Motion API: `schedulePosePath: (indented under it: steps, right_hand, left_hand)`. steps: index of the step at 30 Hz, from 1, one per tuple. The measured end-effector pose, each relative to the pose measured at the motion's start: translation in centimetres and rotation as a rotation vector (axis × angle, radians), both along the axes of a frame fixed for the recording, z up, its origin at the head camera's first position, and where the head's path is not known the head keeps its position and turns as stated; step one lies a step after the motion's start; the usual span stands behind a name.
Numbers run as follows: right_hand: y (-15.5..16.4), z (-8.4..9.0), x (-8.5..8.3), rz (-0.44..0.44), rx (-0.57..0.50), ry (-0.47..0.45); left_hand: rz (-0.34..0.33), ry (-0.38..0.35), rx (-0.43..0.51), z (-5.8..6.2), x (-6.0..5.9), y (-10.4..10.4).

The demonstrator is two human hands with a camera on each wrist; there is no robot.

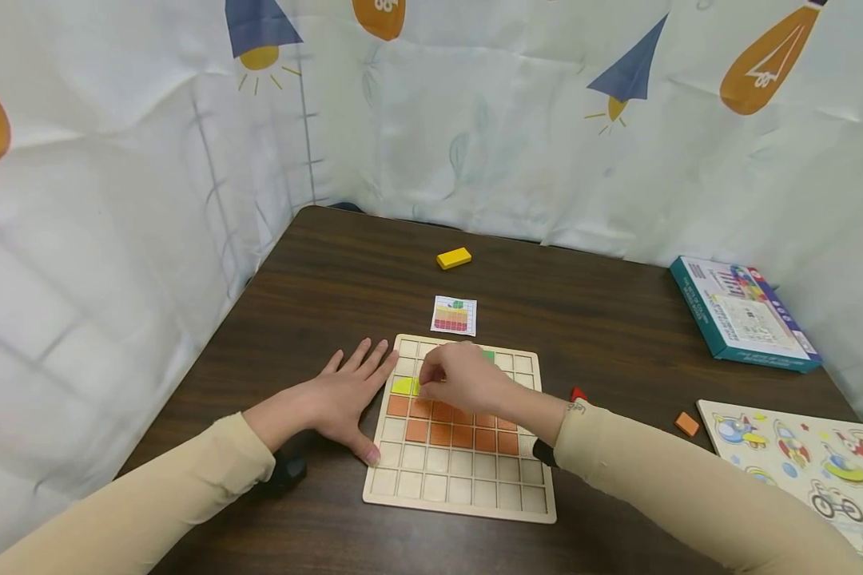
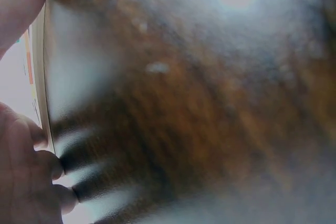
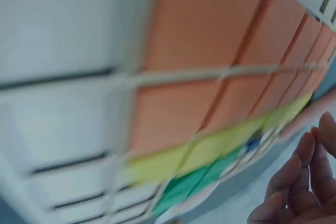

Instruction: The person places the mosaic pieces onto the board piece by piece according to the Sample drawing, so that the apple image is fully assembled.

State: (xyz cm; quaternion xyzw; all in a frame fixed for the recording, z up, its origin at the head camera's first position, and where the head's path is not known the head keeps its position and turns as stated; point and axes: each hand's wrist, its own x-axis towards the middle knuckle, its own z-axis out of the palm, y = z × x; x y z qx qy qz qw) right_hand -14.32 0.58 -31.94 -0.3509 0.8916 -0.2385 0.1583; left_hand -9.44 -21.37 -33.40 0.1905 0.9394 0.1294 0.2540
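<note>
A wooden grid board (image 1: 460, 489) lies on the table, with orange tiles (image 1: 463, 436) in two middle rows and yellow tiles (image 1: 401, 386) in the row above them. My left hand (image 1: 345, 399) is spread flat at the board's left edge, thumb and fingertips at the rim. Over the yellow row, my right hand (image 1: 463, 375) has its fingers curled, thumb and forefinger together; nothing shows between them in the right wrist view. Green tiles (image 3: 191, 183) sit beside the yellow row, partly hidden by this hand in the head view.
Beyond the board lie a small picture card (image 1: 455, 315) and a yellow block (image 1: 454, 258). To the right are a red piece (image 1: 578, 394), a loose orange tile (image 1: 686, 423), a picture puzzle board (image 1: 798, 459) and a teal-edged box (image 1: 748, 315). Printed curtains hang behind the table.
</note>
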Motion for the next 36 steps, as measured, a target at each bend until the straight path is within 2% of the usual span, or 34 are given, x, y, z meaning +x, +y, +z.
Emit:
schedulePosePath:
  steps: [6,10,17,24,29,36]
  right_hand:
    - [6.2,0.7,-1.1,-0.097,-0.027,-0.041]
    - [11.2,0.8,-1.9,-0.152,-0.010,-0.025]
    - [20.3,0.7,-2.0,-0.236,0.075,0.010]
    - [27.9,0.2,-2.0,-0.244,0.187,0.053]
    - [31.4,-0.5,-2.1,-0.231,0.279,0.088]
    - [32.9,-1.2,-2.3,-0.267,0.393,0.075]
  left_hand:
    - [-0.003,0.010,-0.002,0.0,0.0,0.0]
    - [-0.005,0.017,-0.001,0.0,-0.1,0.0]
    - [0.002,0.016,0.012,-0.1,0.1,-0.1]
    - [0.009,0.016,0.023,0.0,0.1,-0.2]
    - [0.012,0.007,0.030,0.0,0.1,-0.1]
    - [0.002,0.008,0.033,-0.3,-0.2,0.2]
